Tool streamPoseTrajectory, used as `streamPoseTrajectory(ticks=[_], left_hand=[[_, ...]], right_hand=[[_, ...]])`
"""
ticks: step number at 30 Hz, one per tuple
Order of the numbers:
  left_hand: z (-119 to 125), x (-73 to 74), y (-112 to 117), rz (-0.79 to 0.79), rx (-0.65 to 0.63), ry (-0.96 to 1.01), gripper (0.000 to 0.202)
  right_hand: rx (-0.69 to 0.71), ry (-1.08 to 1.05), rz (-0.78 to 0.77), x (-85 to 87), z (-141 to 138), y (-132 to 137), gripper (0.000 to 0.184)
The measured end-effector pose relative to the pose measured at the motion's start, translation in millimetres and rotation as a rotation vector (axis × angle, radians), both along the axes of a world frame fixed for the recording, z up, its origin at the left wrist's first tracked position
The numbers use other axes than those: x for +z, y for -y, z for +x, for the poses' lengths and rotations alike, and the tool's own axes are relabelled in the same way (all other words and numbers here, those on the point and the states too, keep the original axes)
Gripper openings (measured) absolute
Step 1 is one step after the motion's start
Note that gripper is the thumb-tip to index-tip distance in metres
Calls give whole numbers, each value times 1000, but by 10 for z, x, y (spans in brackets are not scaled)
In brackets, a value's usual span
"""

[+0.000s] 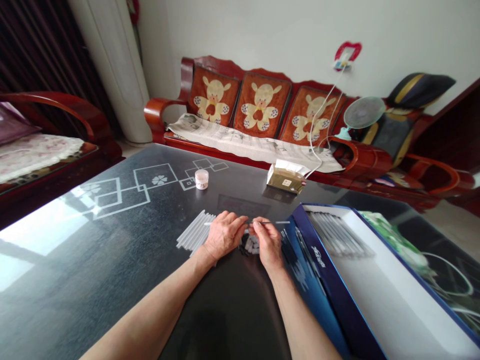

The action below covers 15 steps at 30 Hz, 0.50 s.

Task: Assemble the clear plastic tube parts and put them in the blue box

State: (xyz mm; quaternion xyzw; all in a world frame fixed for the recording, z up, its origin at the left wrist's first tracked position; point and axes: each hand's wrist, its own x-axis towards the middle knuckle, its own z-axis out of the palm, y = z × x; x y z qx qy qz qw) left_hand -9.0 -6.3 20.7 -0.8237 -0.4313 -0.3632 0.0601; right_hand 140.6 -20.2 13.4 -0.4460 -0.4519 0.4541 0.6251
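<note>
Your left grip (225,235) and right grip (268,243) both pinch the thin white rod (281,222) above the table (75,260), so hold it level and steady, with loose rods (195,231) just left and more in the open box (322,260).

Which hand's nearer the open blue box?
Right. The right hand sits close beside the blue box; the left hand is farther off, beyond the right hand.
</note>
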Motion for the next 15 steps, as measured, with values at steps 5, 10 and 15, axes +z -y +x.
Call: streamPoseTrajectory(ticks=[5,10,15], left_hand=[[8,40,8,-3,3,-19,28],[20,79,26,-38,75,-67,30],[15,56,5,-36,102,-83,30]], right_hand=[[5,174,58,85,-36,38,18],[-7,-3,8,101,3,-14,31],[-139,-267,36,151,119,-88,28]])
